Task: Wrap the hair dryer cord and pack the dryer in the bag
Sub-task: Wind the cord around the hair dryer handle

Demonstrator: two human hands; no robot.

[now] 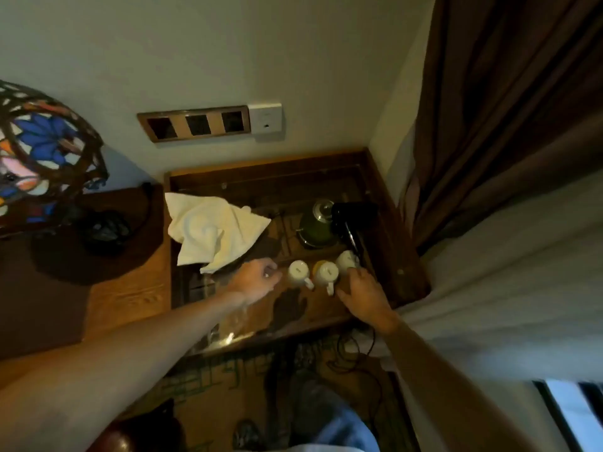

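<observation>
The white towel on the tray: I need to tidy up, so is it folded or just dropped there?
Dropped, not folded. The white towel lies crumpled with uneven creases, one corner hanging over the tray's left rim.

Dim room corner. Pale wall with a bronze switch panel and white socket. Brown curtain at right. Wooden table below; stained-glass lamp on a desk at left.

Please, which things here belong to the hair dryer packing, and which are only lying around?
For the job: hair dryer; its cord. No bag is clearly visible.

Lying about: three white cups; green kettle; white towel; stained-glass lamp.
</observation>
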